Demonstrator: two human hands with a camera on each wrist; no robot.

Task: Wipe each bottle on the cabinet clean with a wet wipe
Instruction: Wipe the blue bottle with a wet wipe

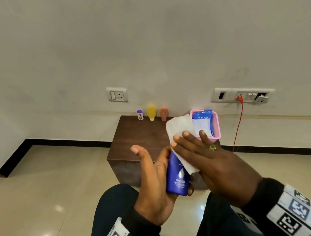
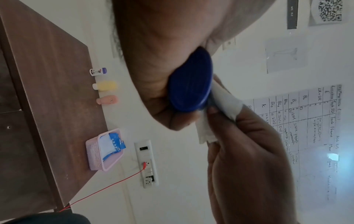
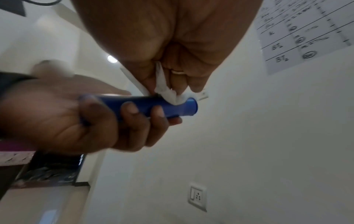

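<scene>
Three small bottles [image 1: 151,113] stand far back on the counter [image 1: 139,136] — the left hand [image 1: 154,178] grips a blue bottle [image 1: 176,174] near the knees, while the flat right hand [image 1: 211,160] presses a wet wipe [image 1: 180,132] on it

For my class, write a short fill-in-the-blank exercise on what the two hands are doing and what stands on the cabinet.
1. The left hand holds a ____ bottle.
2. The right hand presses a white ____ against that bottle.
3. The number of small bottles standing at the back of the cabinet is ____.
4. The blue packet lies in a ____ basket.

Missing words: blue; wipe; three; pink
</scene>
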